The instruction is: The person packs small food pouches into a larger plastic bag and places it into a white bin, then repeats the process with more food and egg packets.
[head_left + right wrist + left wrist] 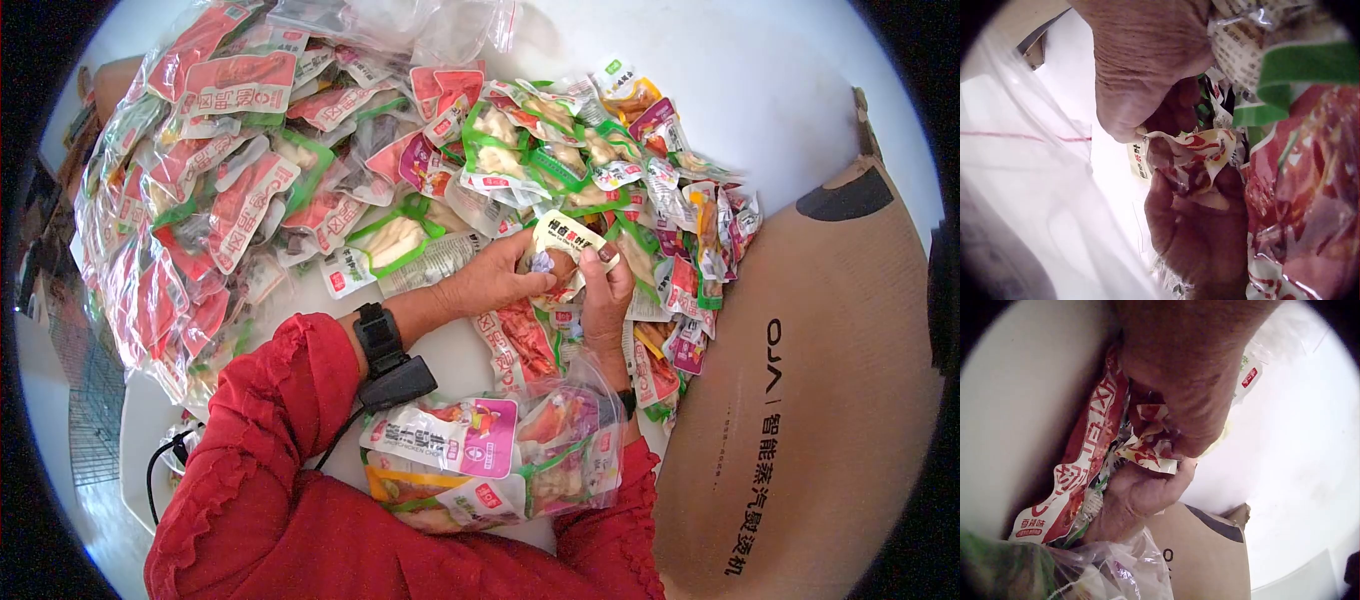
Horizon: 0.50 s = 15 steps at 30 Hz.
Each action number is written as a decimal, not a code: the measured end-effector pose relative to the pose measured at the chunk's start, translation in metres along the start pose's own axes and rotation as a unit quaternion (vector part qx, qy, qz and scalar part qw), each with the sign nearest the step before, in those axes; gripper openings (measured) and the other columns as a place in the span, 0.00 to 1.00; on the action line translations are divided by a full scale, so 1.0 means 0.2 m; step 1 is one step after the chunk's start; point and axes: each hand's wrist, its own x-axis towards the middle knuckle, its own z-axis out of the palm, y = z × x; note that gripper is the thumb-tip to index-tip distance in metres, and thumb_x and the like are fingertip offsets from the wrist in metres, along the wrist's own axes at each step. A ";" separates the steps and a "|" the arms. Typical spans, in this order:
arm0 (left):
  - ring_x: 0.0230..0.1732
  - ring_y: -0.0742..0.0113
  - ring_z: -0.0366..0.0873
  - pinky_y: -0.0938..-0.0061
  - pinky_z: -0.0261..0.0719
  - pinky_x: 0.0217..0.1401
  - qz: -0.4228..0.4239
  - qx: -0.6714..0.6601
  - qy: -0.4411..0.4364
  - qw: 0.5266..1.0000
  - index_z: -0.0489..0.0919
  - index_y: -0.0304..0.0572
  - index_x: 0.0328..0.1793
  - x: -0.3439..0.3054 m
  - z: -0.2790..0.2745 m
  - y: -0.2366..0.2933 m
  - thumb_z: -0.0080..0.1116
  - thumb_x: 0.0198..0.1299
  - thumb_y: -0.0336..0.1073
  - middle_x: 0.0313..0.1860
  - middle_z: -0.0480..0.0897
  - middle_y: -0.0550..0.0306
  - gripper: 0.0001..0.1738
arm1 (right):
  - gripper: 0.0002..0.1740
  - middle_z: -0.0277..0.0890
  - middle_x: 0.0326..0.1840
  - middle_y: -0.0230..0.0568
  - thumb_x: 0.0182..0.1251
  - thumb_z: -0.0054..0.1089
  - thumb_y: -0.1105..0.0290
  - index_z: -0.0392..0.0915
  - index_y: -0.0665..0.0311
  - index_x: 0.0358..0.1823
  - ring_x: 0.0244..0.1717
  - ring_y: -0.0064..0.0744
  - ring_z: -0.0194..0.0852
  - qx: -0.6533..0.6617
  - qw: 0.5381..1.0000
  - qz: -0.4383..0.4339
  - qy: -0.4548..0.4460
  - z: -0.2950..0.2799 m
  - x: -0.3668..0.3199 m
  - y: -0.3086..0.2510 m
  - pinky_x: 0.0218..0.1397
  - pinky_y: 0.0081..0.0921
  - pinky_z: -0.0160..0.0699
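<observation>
Both hands hold one small cream snack packet (pixel 562 262) with dark and red print, a brown rounded content showing through it. My left hand (pixel 492 277) grips its left side. On the right edge, the thumb and fingers of my right hand (pixel 606 305) pinch it. In the left wrist view the packet's red-and-yellow printed film (pixel 1147 456) looks creased between the hands. The right wrist view shows the same film (pixel 1200 150) bent, with a clear part near the thumb. A red-and-white packet (pixel 517 340) lies just below the hands.
A large clear bag (pixel 150 270) of red-and-white packets fills the left. Loose green-edged packets (pixel 500 150) are heaped beyond the hands on the white table (pixel 640 30). A clear bag of mixed packets (pixel 440 440) sits close to the body. A cardboard box (pixel 800 380) stands at right.
</observation>
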 end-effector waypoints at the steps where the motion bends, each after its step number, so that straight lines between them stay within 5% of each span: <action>1: 0.50 0.74 0.68 0.75 0.66 0.56 -0.001 0.000 -0.001 1.000 0.64 0.39 0.55 0.00 0.00 0.00 0.56 0.54 0.31 0.47 0.71 0.62 0.23 | 0.11 0.71 0.27 0.33 0.60 0.51 0.66 0.74 0.69 0.32 0.29 0.20 0.65 0.007 1.000 0.005 0.001 0.00 0.00 0.00 0.34 0.21 0.66; 10: 0.46 0.76 0.69 0.76 0.68 0.52 0.010 -0.041 0.004 0.999 0.66 0.40 0.54 -0.01 0.01 0.00 0.55 0.55 0.30 0.44 0.72 0.64 0.20 | 0.11 0.71 0.27 0.32 0.60 0.51 0.66 0.72 0.69 0.32 0.31 0.18 0.66 0.047 0.998 0.038 -0.003 0.01 0.00 -0.05 0.35 0.18 0.67; 15: 0.44 0.76 0.70 0.77 0.69 0.49 -0.015 -0.058 -0.006 0.998 0.67 0.40 0.52 -0.02 0.02 0.07 0.55 0.57 0.37 0.41 0.73 0.63 0.19 | 0.09 0.70 0.25 0.30 0.60 0.51 0.68 0.71 0.68 0.30 0.28 0.16 0.64 0.036 0.999 0.020 -0.021 0.00 0.00 -0.05 0.31 0.16 0.65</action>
